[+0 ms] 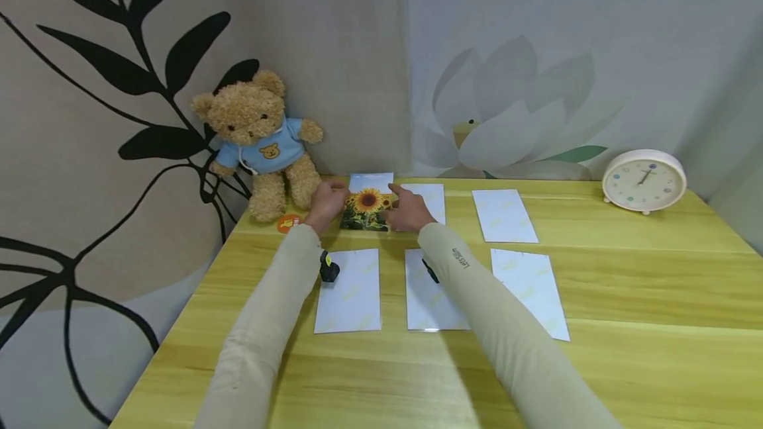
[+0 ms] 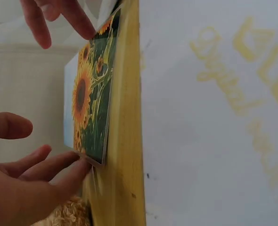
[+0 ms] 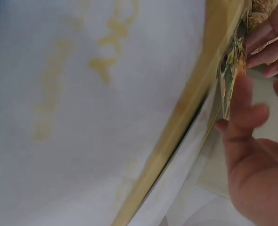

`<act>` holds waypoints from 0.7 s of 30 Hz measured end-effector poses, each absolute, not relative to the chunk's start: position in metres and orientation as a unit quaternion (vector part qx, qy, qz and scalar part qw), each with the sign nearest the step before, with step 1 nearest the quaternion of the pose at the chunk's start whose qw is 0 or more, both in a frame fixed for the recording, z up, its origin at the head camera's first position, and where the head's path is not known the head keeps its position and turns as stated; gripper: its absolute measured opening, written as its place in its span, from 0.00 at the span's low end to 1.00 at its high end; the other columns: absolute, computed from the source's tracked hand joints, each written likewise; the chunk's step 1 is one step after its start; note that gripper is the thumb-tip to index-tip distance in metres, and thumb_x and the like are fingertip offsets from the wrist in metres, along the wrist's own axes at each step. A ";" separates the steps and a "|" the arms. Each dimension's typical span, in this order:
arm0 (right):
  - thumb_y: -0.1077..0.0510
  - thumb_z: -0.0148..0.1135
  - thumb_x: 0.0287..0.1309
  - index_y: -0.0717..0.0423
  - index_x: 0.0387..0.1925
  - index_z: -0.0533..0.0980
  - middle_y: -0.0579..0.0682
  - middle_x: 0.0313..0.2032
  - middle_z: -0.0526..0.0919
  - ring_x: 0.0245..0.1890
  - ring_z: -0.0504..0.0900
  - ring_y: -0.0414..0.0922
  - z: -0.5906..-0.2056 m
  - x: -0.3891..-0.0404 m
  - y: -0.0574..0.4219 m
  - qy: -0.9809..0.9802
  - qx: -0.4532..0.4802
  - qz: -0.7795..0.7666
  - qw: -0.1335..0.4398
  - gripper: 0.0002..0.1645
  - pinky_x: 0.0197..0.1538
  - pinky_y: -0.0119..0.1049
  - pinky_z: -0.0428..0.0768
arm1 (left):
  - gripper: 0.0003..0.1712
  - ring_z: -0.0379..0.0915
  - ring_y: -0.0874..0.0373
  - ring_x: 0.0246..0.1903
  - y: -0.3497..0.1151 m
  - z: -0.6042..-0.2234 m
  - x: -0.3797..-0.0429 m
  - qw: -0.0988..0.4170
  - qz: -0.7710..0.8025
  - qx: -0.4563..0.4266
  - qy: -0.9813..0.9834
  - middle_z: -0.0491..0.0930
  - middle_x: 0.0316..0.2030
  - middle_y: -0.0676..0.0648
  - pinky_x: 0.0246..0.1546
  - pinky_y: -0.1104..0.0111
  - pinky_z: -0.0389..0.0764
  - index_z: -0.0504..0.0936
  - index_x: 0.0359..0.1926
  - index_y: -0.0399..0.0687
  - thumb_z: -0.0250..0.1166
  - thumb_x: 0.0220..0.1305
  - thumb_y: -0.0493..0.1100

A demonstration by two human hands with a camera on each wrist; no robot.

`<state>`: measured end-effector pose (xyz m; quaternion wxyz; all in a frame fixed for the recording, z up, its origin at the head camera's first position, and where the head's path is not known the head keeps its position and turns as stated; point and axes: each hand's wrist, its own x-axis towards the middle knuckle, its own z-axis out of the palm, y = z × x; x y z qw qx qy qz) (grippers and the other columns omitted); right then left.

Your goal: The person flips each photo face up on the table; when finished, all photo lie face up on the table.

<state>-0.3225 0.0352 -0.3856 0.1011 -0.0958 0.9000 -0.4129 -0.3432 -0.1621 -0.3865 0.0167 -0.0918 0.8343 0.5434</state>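
A glossy sunflower picture card lies at the back of the wooden table, face up, with blue sky along its far end. My left hand is at its left edge; the left wrist view shows extended fingertips touching the card's side. On the opposite side is my right hand, one fingertip meeting the card's right edge and the other fingers loosely bent. Both hands frame the card without gripping it. In the right wrist view the card shows only as a narrow slanted strip, partly hidden by fingers.
White cards with faint yellow print lie around: one partly behind my right hand, another farther right, and a front row partly under my forearms. A teddy bear, an orange round sticker and a white clock are near the back.
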 end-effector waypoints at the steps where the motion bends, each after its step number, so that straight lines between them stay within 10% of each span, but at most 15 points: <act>1: 0.54 0.62 0.68 0.46 0.80 0.50 0.62 0.66 0.76 0.40 0.89 0.53 -0.386 -0.323 0.035 0.900 -0.099 -0.409 0.112 0.47 0.57 0.45 0.83 | 0.26 0.74 0.48 0.45 -0.162 -0.387 -0.344 0.021 0.537 -0.088 0.839 0.76 0.57 0.37 0.47 0.59 0.76 0.72 0.68 0.42 0.54 0.71 0.43; 5: 0.51 0.62 0.68 0.45 0.81 0.46 0.59 0.54 0.85 0.21 0.85 0.47 -0.387 -0.325 0.036 0.903 -0.105 -0.394 0.137 0.49 0.40 0.39 0.86 | 0.28 0.74 0.45 0.53 -0.162 -0.389 -0.345 0.046 0.515 -0.074 0.853 0.74 0.63 0.38 0.56 0.54 0.76 0.69 0.70 0.42 0.53 0.73 0.45; 13: 0.48 0.62 0.68 0.41 0.81 0.44 0.54 0.28 0.85 0.17 0.81 0.46 -0.389 -0.328 0.035 0.902 -0.096 -0.385 0.169 0.51 0.27 0.36 0.83 | 0.29 0.69 0.42 0.64 -0.160 -0.388 -0.343 0.074 0.486 -0.056 0.869 0.70 0.68 0.38 0.65 0.47 0.72 0.67 0.72 0.42 0.53 0.75 0.46; 21: 0.48 0.59 0.70 0.43 0.81 0.42 0.62 0.66 0.75 0.24 0.86 0.50 -0.381 -0.324 0.048 0.899 -0.111 -0.394 0.153 0.49 0.38 0.39 0.87 | 0.29 0.72 0.41 0.59 -0.151 -0.384 -0.341 0.061 0.459 -0.042 0.886 0.70 0.69 0.37 0.58 0.50 0.75 0.66 0.73 0.41 0.51 0.76 0.46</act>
